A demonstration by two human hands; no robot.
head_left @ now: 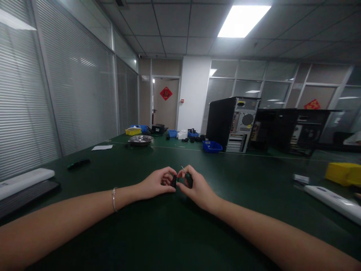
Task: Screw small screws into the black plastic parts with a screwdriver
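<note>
Over the dark green table [158,233], my two hands meet near the middle of the view. My left hand [153,184] pinches a small black part [174,181] between thumb and fingers; its exact kind is too small to tell. A screwdriver [189,180] with a dark green handle lies in my right hand [200,190], its thin metal shaft pointing up and to the left. The right thumb and index fingertips are close to the black part's right side, where a bit of green shows. Whether they touch it I cannot tell.
Beyond my hands stand a blue bin [212,146] and a black computer tower [221,124]. A metal bowl [141,140] and white paper [102,147] lie back left. At far left is a black keyboard [28,198]; at right, a yellow bin [342,173] and a long white device [334,203].
</note>
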